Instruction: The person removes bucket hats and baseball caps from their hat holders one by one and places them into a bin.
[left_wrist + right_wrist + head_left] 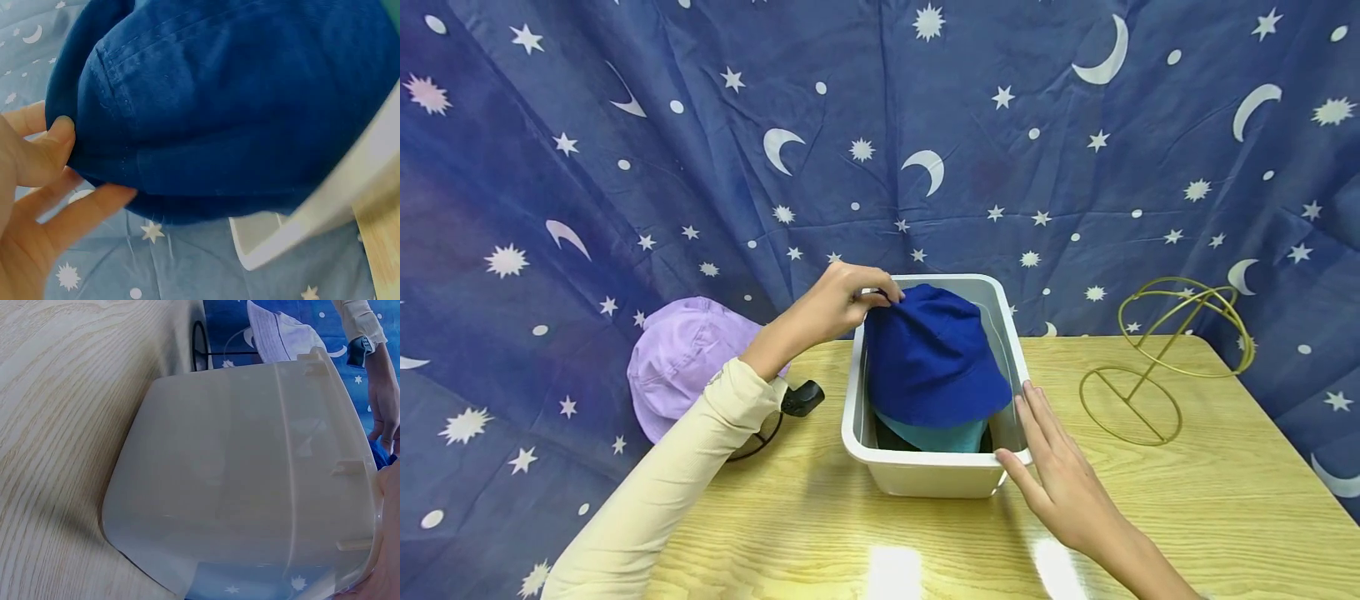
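My left hand (853, 300) pinches the brim edge of a royal-blue bucket hat (934, 358) between thumb and fingers. In the left wrist view the blue hat (206, 119) fills most of the picture, its stitched brim at my fingertips. The hat lies crown up in a pale grey plastic bin (936, 457), over a teal hat (943, 437). Something dark (889, 435) shows beneath the teal hat, its kind hidden. My right hand (1063, 479) rests with straight fingers against the bin's right rim near the front corner.
To the left, a lavender bucket hat (688, 358) sits on a black wire stand (231, 353), partly behind my left arm. A bare gold wire stand (1127, 398) is on the right side of the wooden table (1217, 500). A blue star-and-moon cloth (850, 192) hangs behind.
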Demonstrator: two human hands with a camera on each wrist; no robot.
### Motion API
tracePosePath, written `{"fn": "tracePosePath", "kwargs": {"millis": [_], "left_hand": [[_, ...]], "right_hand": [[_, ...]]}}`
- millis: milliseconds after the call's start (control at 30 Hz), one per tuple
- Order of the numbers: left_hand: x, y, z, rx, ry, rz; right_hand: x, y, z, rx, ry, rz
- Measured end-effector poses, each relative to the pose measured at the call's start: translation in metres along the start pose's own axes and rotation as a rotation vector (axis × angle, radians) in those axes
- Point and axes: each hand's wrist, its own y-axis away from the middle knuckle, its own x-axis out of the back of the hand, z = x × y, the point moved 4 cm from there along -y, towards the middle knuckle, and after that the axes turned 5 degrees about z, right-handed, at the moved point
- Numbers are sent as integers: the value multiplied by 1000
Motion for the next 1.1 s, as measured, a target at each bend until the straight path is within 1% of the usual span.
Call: {"fn": "tracePosePath", "kwargs": {"millis": [167,233,333,400,500,600,700,833,1100], "left_hand": [[-3,8,0,-45,68,-22],[-8,10,3,-60,95,-43],[-18,12,10,-72,102,-87],[-26,14,13,-66,84,-110],[-35,18,18,-52,27,-128],[-43,21,20,-35,-37,-137],[-48,24,21,-13,-78,-142],[-47,27,21,27,-95,-119],[-34,37,19,105,-116,-56]], "right_hand": [[1,0,1,-15,-9,1],[1,0,2,-19,-13,3],[1,1,1,-18,-17,8],[1,1,1,-13,-15,10],[1,0,1,-3,-13,13],[0,0,1,7,-9,20],[0,0,1,10,-5,26],[0,-1,2,12,-2,31],[-1,0,2,19,-1,24]]}}
